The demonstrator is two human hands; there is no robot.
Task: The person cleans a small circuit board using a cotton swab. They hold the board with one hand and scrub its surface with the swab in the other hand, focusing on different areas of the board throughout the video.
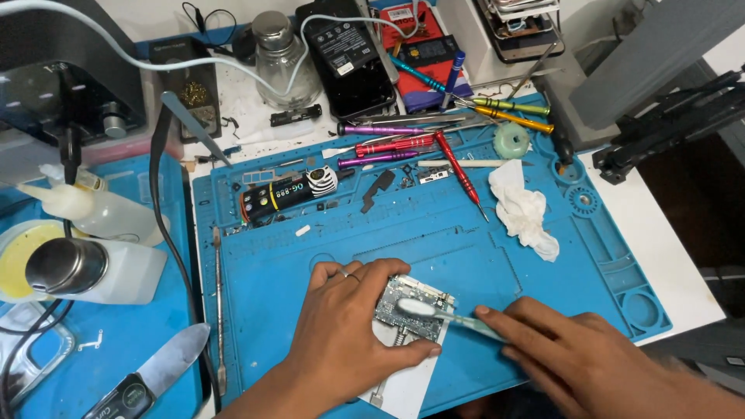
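left hand (341, 334) is pinning the board (411, 306) flat on the mat (466, 233) | right hand (574, 357) is gripping a brush (442, 313), bristles touching board | tissue (524, 208) is lying well apart

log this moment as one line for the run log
left hand pins circuit board | right hand holds brush, head on board | board on white sheet over blue mat

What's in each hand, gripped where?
Left hand pins the circuit board by its left edge. Right hand holds a toothbrush by the handle.
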